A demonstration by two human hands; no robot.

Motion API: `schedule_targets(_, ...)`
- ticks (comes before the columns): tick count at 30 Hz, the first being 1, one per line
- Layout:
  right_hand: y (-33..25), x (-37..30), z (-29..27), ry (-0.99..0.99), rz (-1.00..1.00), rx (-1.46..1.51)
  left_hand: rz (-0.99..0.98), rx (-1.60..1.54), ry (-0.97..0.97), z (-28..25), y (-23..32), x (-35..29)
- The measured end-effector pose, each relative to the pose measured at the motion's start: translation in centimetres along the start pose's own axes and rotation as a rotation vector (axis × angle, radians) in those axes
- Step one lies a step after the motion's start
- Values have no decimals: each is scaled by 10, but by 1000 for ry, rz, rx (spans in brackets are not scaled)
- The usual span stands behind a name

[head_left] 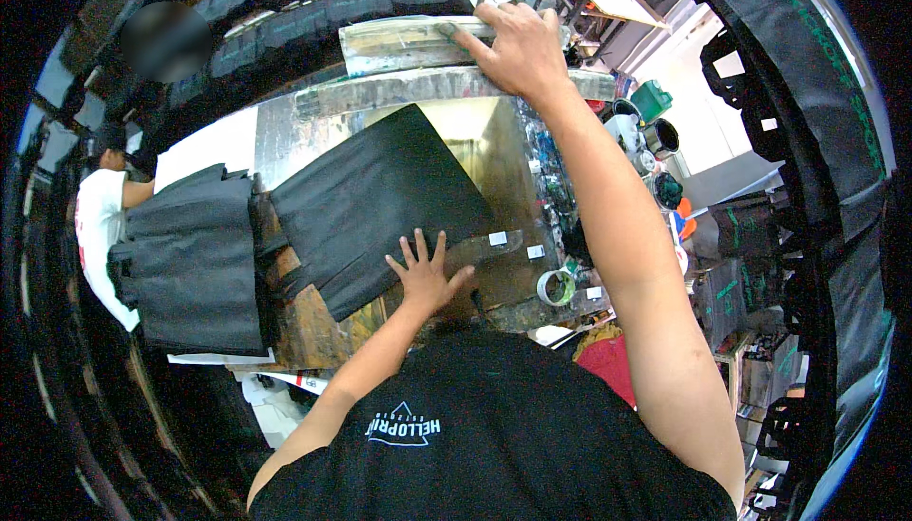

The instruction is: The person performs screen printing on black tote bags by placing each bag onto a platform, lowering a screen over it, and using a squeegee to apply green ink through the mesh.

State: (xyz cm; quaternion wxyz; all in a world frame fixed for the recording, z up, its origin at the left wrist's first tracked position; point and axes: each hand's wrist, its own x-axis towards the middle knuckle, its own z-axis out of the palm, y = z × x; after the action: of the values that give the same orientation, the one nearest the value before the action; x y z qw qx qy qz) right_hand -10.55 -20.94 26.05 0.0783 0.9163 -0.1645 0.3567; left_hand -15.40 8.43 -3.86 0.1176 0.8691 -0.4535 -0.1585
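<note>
My left hand (429,279) rests flat with fingers spread at the near edge of a black fabric sheet (370,193), bag-like in shape, which lies askew on the stained work table (332,336). At the far side, my right arm is stretched out. My right hand (522,51) has its fingers hooked over the top of a raised, paint-smeared frame (404,48), which looks like a printing screen. Its thumb presses on the near face; the fingertips are partly hidden. To the left of the sheet sits a pile of similar black fabric pieces (195,265).
A person in a white shirt (100,227) is beyond the pile at the left. On the right stand a green container (652,100), a dark tub (662,138) and several other pots. A tape roll (556,287) lies near the table's right corner. Black printed fabric pieces (836,113) hang far right.
</note>
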Motion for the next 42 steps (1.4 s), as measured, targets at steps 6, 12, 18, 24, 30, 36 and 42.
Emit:
schedule_targets(6, -2, 1, -9, -119, 43, -49, 139, 100, 46, 31, -12, 50)
schedule_targets(12, -1, 11, -7, -64, 8, -18, 334, 143, 43, 25, -1, 96)
schedule_targets(18, -3, 20, -22, -114, 78, 167, 355, 86, 52, 40, 26, 79)
schedule_targets(24, -4, 20, -21, -103, 83, 169, 334, 50, 108, 43, 40, 71)
schedule_targets(30, -10, 18, -25, -115, 94, 160, 387, 4, 113, 45, 34, 67)
schedule_targets(36, -16, 17, -26, -110, 92, 133, 381, 17, -115, 33, 33, 69)
schedule_targets(42, 9, 7, 6, -70, -40, -80, 236, -301, -143, -27, 28, 75)
